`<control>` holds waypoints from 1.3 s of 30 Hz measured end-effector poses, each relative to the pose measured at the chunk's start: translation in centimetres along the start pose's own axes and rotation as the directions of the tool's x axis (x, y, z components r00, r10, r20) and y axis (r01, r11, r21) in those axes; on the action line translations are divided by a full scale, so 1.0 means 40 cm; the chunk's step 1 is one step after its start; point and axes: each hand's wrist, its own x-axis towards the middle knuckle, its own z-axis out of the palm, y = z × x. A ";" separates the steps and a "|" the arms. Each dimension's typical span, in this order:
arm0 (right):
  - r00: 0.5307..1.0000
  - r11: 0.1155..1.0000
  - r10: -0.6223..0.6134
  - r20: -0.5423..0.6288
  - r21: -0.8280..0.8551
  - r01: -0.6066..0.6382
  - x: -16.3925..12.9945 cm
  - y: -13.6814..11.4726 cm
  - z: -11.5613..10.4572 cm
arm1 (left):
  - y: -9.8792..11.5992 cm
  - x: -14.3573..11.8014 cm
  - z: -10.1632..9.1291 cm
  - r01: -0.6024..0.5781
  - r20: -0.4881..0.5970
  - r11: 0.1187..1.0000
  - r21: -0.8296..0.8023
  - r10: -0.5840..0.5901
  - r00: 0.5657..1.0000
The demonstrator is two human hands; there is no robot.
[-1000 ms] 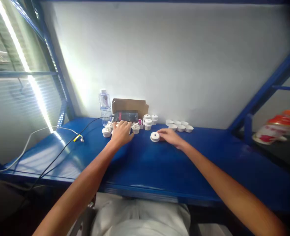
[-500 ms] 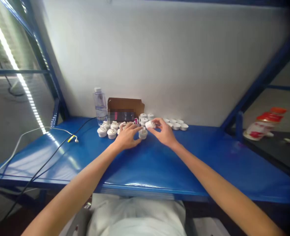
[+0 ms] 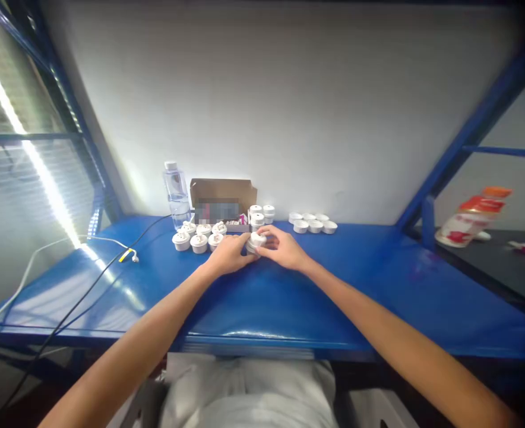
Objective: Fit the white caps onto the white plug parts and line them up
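Meeting over the middle of the blue shelf (image 3: pixel 289 309), the left hand (image 3: pixel 230 254) and the right hand (image 3: pixel 284 249) both close on one small white round piece (image 3: pixel 257 241), fingers of each curled against its sides so that it sits between them just above or on the shelf surface; which, cannot be told. Just beyond the left hand, a cluster of similar white pieces (image 3: pixel 199 235) stands on the shelf, each with something small on top, too fine to make out. Left of these, a black cable (image 3: pixel 88 291) and a white cable (image 3: pixel 35 261) trail off toward the near left edge. Farther back, a clear water bottle (image 3: pixel 176 193) stands upright against the wall, with an open brown cardboard box (image 3: pixel 222 199) just to its right; what the box holds is blurred. A few stacked white pieces (image 3: pixel 260 214) stand beside the box, and farther right a row of shallow white cups (image 3: pixel 312 223) sits along the wall, looking hollow. Well off to the far right, an orange and white packet (image 3: pixel 471 219) lies on a dark surface.
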 end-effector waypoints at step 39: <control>0.981 0.948 0.177 -0.072 0.280 -0.151 -0.018 -0.089 0.011 | 0.044 -0.008 -0.084 0.074 0.032 0.566 -0.821 -0.084 0.996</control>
